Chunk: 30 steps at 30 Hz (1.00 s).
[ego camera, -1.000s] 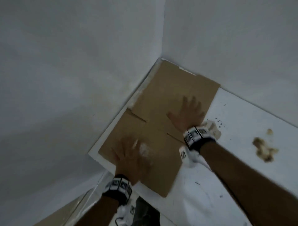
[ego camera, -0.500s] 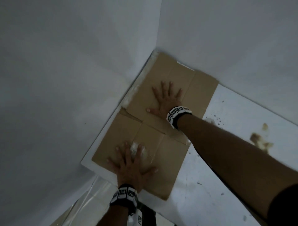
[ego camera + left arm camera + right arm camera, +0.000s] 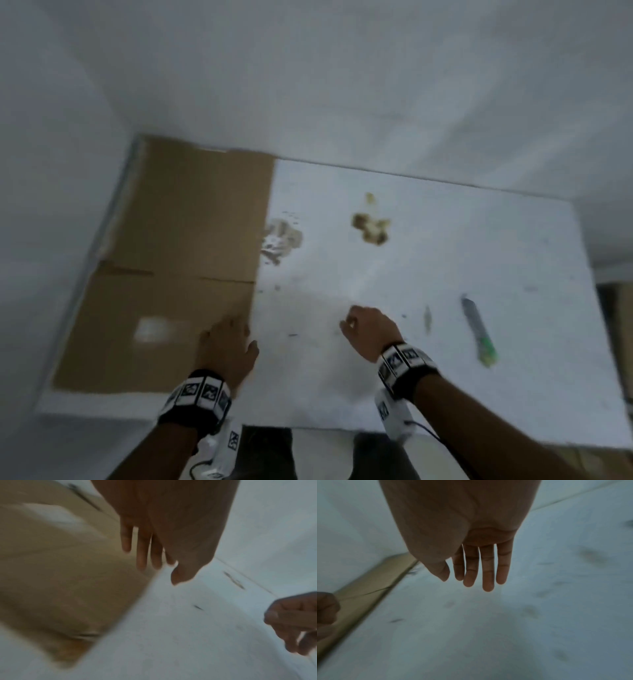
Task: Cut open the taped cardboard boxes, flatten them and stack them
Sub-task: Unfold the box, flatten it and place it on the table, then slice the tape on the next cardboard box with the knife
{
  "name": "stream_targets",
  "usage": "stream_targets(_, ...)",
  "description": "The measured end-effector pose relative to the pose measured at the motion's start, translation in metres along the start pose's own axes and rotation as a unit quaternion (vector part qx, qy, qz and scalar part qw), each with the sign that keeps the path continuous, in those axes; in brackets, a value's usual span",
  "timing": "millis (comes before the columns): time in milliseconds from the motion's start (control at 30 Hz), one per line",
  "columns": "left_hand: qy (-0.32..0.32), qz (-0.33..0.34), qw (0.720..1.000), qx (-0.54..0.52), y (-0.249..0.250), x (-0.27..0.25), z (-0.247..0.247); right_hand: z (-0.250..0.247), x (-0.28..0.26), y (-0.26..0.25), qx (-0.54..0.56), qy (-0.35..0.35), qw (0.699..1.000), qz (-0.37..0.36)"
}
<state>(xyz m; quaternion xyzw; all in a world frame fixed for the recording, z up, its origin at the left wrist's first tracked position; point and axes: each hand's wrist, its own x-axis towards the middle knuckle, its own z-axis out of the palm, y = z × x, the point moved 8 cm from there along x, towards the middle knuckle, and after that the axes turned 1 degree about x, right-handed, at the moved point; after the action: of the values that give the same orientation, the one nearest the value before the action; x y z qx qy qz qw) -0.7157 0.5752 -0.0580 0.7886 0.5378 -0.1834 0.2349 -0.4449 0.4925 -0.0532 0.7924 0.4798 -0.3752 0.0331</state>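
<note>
I see the flattened cardboard box (image 3: 178, 260) lying flat on the white tabletop (image 3: 428, 342), pushed into the far left corner against the walls, a pale tape patch (image 3: 150, 329) on its near panel. My left hand (image 3: 227, 346) sits at the box's near right edge, fingers straight and relaxed, holding nothing; whether it touches is unclear. My right hand (image 3: 368, 330) hovers over bare tabletop, well apart from the box, fingers extended and empty, with a green-tipped cutter (image 3: 478, 330) lying further right.

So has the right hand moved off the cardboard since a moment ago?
Yes. The right hand has left the flattened cardboard and now hangs over the bare white table, to the cardboard's right.
</note>
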Motion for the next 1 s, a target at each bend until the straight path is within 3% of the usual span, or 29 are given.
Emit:
stream_targets(100,-0.097,0.17,0.978,0.074,0.123,-0.006,0.038,-0.01,-0.062,0.158,0.072,0.031,0.989,0.127)
stream_targets(200,-0.151,0.256,0.946,0.129,0.252,-0.026,0.072,-0.014,-0.129,0.303,0.142,0.087,0.961,0.222)
stream_targets(333,-0.198,0.303,0.922,0.136,0.426,-0.053,0.118,-0.018,-0.2,0.463,0.222,0.133,0.924,0.281)
stream_targets(567,-0.264,0.358,0.894,-0.047,0.717,-0.091,0.169,-0.055,-0.256,0.659,0.339,0.251,0.841,0.339)
stream_targets(700,-0.268,0.276,0.9,-0.207,0.854,-0.061,0.209,-0.1,-0.236,0.766,0.329,0.295,0.821,0.362)
stream_targets(800,-0.241,0.171,0.903,-0.312,0.927,-0.021,0.245,-0.129,-0.212,0.842,0.275,0.271,0.834,0.393)
stream_targets(900,-0.247,0.089,0.916,-0.303,0.961,0.015,0.282,-0.144,-0.187,0.903,0.208,0.214,0.857,0.419)
stream_targets(1000,-0.274,0.055,0.925,-0.258,0.969,0.043,0.325,-0.135,-0.161,0.951,0.189,0.155,0.859,0.449)
